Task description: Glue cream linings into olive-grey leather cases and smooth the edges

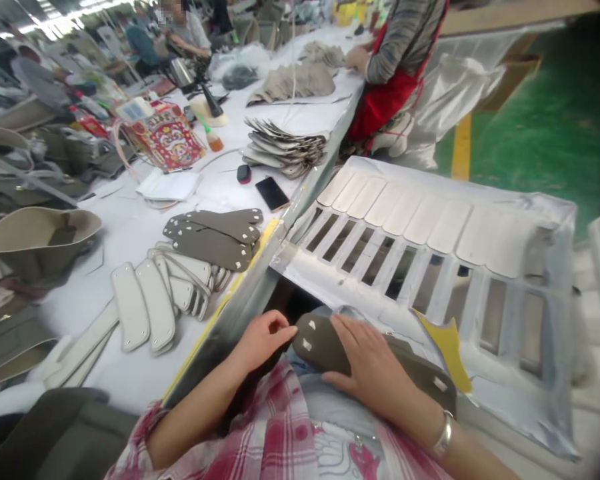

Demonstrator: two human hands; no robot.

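Note:
A long olive-grey leather strap piece [320, 343] with small white tabs lies across my lap, below the table edge. My left hand [263, 340] pinches its rounded left end with fingers closed. My right hand [373, 363] lies flat on top of the piece, fingers stretched out and pressing it down; a silver bracelet sits on that wrist.
On the white table [130, 230] lie a fan of dark strap pieces [215, 233], white-backed pieces [150, 303], a phone [272, 193], stacked leather parts [285, 150] and a bag body [35, 240]. A plastic-wrapped rack [430, 260] holds pale pieces at right. A person in a red apron [395, 73] works farther along.

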